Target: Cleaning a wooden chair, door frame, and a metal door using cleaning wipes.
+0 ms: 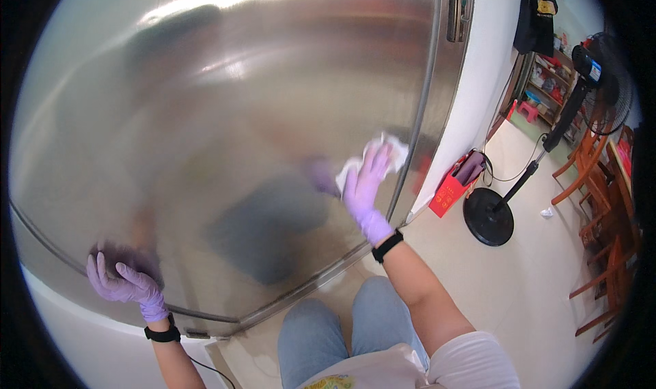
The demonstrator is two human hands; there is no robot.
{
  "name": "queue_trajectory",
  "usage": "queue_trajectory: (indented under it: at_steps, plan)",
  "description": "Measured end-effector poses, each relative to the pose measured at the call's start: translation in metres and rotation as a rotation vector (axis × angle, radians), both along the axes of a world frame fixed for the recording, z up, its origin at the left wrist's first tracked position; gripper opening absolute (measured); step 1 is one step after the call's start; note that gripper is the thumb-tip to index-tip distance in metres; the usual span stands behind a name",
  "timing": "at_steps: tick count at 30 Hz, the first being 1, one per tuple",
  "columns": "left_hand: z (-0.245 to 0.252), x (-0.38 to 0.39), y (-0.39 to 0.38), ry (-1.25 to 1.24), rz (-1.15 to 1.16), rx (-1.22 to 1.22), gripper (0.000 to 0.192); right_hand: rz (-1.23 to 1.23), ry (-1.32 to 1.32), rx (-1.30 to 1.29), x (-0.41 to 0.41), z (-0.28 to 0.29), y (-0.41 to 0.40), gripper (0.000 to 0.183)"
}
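Note:
Both of my hands wear thin purple gloves, with a black band at each wrist. A broad brushed-metal door (246, 148) fills the space before me and carries blurred reflections of my arms and legs. My right hand (366, 189) presses a crumpled white cloth or tissue (397, 158) flat against the metal, close to the dark seal strip (428, 81) on the door's right side. Low on the left, my left hand (123, 281) is at the door surface with its fingers apart and nothing in it. Whether its fingertips touch the metal, I cannot tell.
Right of the white wall edge (484, 91) stand a red paper bag (446, 199) and a black pedestal fan (489, 217). A trailing cord, a scrap of white paper (547, 213) and wooden chairs (589, 158) are farther right. A metal latch (458, 9) sits on the door frame.

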State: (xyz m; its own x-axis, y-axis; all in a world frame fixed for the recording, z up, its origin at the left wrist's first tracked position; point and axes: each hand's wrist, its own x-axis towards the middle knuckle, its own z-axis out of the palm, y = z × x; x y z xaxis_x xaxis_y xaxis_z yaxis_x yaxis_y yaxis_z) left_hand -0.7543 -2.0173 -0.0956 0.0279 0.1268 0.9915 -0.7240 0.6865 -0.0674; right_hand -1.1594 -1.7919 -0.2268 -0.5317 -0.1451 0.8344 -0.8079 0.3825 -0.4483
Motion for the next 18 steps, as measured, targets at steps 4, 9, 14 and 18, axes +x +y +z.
queue_trajectory:
  at_steps: [4,9,14,18]
  plan:
    - [0.002,-0.005,0.002,0.002,-0.059,-0.03,0.037,0.027,-0.175,0.232,0.018,-0.079,0.026,0.075]
    - [-0.001,-0.005,0.003,0.027,-0.104,0.038,0.043,0.095,-0.055,0.14,-0.009,0.048,0.016,0.08]
    - [0.0,-0.001,-0.004,-0.005,0.004,0.002,0.048,-0.052,0.318,-0.083,-0.062,0.182,0.008,0.074]
    - [-0.001,-0.003,-0.005,0.008,-0.041,0.041,0.047,-0.004,0.335,-0.271,-0.078,0.168,0.009,0.071]
